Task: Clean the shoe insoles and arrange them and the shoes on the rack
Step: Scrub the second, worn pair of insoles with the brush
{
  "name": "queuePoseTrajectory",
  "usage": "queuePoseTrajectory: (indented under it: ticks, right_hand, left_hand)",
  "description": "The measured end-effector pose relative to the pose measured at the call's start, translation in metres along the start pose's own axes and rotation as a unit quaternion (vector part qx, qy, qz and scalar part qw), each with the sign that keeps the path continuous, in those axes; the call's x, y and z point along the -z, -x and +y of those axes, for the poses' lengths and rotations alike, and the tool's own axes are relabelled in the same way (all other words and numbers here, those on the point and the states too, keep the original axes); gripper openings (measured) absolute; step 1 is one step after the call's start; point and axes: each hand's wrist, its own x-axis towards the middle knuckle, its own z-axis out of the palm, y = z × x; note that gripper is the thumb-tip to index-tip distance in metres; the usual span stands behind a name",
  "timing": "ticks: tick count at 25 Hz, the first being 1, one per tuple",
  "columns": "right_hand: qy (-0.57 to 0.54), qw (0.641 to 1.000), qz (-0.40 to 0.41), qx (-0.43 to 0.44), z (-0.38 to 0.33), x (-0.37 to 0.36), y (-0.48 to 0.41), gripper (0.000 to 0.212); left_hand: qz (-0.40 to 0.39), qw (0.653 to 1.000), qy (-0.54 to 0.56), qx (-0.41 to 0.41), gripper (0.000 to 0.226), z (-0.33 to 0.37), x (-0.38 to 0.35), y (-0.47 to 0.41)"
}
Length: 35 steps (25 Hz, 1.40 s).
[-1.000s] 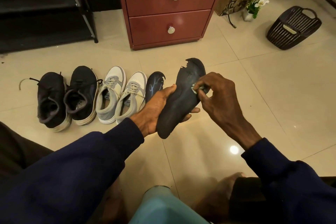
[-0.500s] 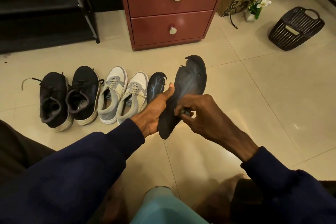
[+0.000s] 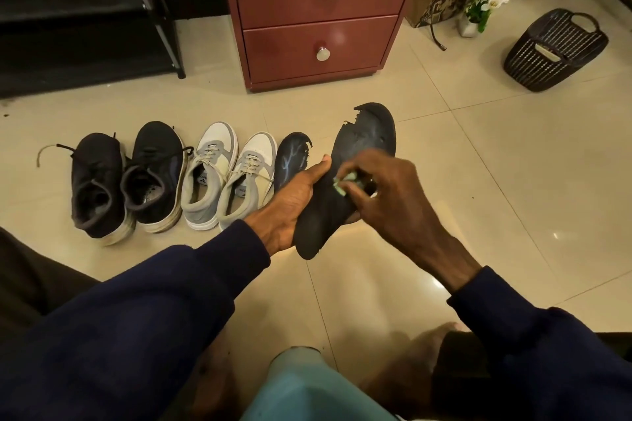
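A: Black metal rack [image 3: 68, 13] far left, cut off by the frame; its shelves are too dark to read. The shoes [image 3: 205, 177] stand on the floor, with a second insole [image 3: 290, 160] just beside them.

B: The left hand [image 3: 287, 205] curls under the held insole [image 3: 359, 147], thumb along its edge (toe edge ragged). Risk?

A: Hard rubbing could tear that toe further or buckle the insole out of the grip. The right hand [image 3: 386, 195] pinches a pale green wipe [image 3: 342, 185] against it; its fingertips are hidden.

Held insole [image 3: 372, 133] black; floor insole [image 3: 290, 160] dark, blue-veined; cloth [image 3: 342, 185] pale green; black sneakers [image 3: 154, 154]; grey-white sneakers [image 3: 219, 147].
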Motion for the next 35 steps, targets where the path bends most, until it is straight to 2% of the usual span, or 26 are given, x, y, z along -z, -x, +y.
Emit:
queuePoseTrajectory:
  ticks: [2,4,7,9,12,14,15,17,19,22,24,29,33,35]
  right_hand:
    - [0.039,0.994,0.084,-0.053,0.018,0.011,-0.006,0.018]
    - [0.043,0.99,0.108,-0.075,0.016,0.009,-0.001,0.019]
    - [-0.019,1.0,0.004,-0.007,-0.019,-0.013,0.013,0.017]
    - [-0.011,0.999,-0.034,0.031,-0.019,-0.014,0.012,0.016]
    - [0.041,0.996,0.07,-0.035,0.012,0.002,-0.002,0.018]
    - [0.038,0.991,0.104,-0.077,0.017,0.006,-0.001,0.017]
    - [0.025,0.994,0.089,-0.066,0.01,0.002,0.002,0.018]
    - [-0.022,1.0,0.008,-0.011,-0.014,-0.012,0.01,0.017]
    - [-0.02,0.999,-0.037,0.027,-0.018,-0.014,0.01,0.017]
    - [0.042,0.997,0.056,-0.029,0.012,0.001,-0.001,0.018]
    - [0.044,0.993,0.091,-0.066,0.019,0.007,0.0,0.018]
    - [-0.013,0.998,-0.049,0.035,-0.019,-0.014,0.012,0.019]
    - [0.05,0.994,0.075,-0.067,0.018,0.005,-0.001,0.018]
    - [0.035,0.994,0.081,-0.071,0.014,0.001,0.004,0.016]
  left_hand:
    - [-0.005,1.0,-0.025,0.011,0.044,-0.002,-0.006,0.002]
    - [0.006,0.999,-0.04,0.007,0.041,-0.004,-0.009,0.005]
    - [0.027,0.999,-0.029,0.006,0.037,-0.001,-0.001,0.005]
    - [0.03,0.999,-0.029,0.005,0.036,0.002,-0.001,0.006]
    - [0.022,0.999,-0.048,-0.008,0.037,-0.001,-0.008,0.007]
    - [0.021,0.999,-0.046,-0.008,0.037,-0.002,-0.011,0.008]
    - [0.02,0.999,-0.037,-0.006,0.036,-0.001,-0.011,0.009]
    - [0.027,0.999,-0.024,0.0,0.036,0.0,-0.006,0.008]
    - [0.03,0.999,-0.02,0.003,0.036,0.002,-0.005,0.008]
    - [0.019,0.999,-0.036,-0.004,0.037,0.001,-0.009,0.01]
    - [0.021,0.999,-0.042,-0.001,0.038,0.0,-0.013,0.012]
    - [0.03,0.999,-0.024,0.005,0.037,0.002,-0.005,0.011]
    - [0.018,0.999,-0.036,-0.002,0.037,-0.001,-0.011,0.011]
    - [0.024,0.999,-0.033,-0.001,0.036,-0.001,-0.012,0.012]
